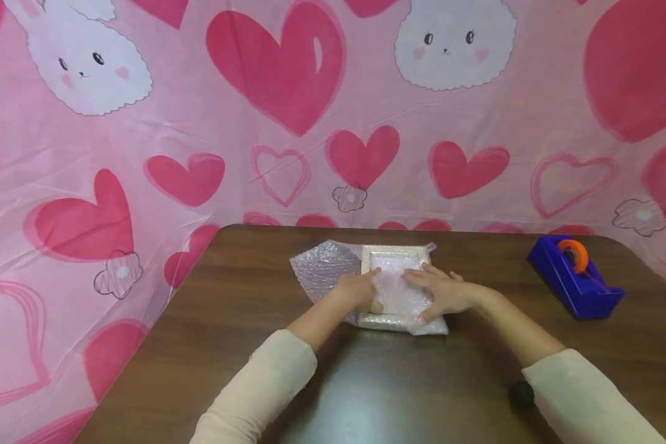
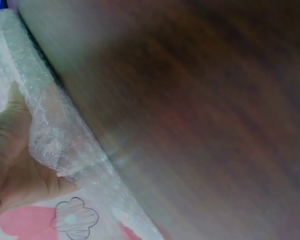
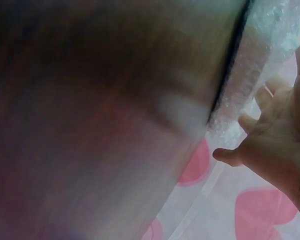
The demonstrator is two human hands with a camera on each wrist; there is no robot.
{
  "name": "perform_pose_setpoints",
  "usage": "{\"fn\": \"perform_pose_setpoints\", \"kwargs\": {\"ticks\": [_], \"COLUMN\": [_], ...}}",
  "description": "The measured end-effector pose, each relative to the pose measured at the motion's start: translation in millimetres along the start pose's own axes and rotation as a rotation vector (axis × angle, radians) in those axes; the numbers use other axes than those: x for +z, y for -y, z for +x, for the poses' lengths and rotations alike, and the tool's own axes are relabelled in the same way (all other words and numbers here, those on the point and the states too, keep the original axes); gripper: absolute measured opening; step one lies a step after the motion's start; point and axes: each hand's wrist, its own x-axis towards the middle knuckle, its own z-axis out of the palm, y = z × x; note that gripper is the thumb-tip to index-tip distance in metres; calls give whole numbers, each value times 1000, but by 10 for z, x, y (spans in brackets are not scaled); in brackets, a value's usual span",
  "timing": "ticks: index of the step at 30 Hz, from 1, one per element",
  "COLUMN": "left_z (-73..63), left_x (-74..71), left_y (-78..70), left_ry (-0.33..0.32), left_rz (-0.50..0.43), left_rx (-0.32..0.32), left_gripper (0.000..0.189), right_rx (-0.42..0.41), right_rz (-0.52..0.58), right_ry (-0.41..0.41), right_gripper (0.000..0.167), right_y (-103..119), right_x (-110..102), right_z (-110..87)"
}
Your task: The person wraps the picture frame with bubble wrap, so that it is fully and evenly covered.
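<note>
A light-coloured picture frame [image 1: 387, 322] lies flat on the table with bubble wrap [image 1: 324, 268] around it. One flap of the wrap spreads out to the left of the frame; another layer covers its right part. My left hand [image 1: 359, 291] presses on the frame's middle, index finger and thumb extended; in the left wrist view bubble wrap [image 2: 55, 125] hides its other fingers. With fingers spread, my right hand [image 1: 446, 293] rests on the wrap over the frame's right side. The right wrist view shows that hand [image 3: 275, 135] beside the wrapped edge [image 3: 247, 75].
A blue tape dispenser [image 1: 574, 280] with an orange core stands at the right on the brown wooden table [image 1: 227, 345]. By the right sleeve lies a small dark object [image 1: 522, 393]. A pink heart-patterned cloth [image 1: 244, 111] hangs behind the table and on its left.
</note>
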Motion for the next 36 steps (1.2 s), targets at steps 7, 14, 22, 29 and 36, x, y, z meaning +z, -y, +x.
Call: {"fn": "perform_pose_setpoints", "kwargs": {"ticks": [7, 14, 22, 29, 36], "left_z": [11, 43, 17, 3, -66], "left_x": [0, -7, 22, -21, 72], "left_y": [0, 1, 59, 195, 539], "left_ry": [42, 54, 36, 9, -172], "left_rz": [9, 17, -4, -166, -570], "left_rx": [-36, -30, 15, 120, 210], "left_gripper": [38, 40, 43, 49, 45], "right_rx": [89, 128, 174, 207, 241], "right_rz": [-75, -101, -113, -177, -193], "right_ry": [-7, 76, 175, 208, 234], "right_gripper": [108, 108, 109, 109, 109], "right_y": [56, 78, 225, 272, 299], "right_x": [-11, -60, -120, -136, -176], "right_z": [64, 118, 125, 135, 172]}}
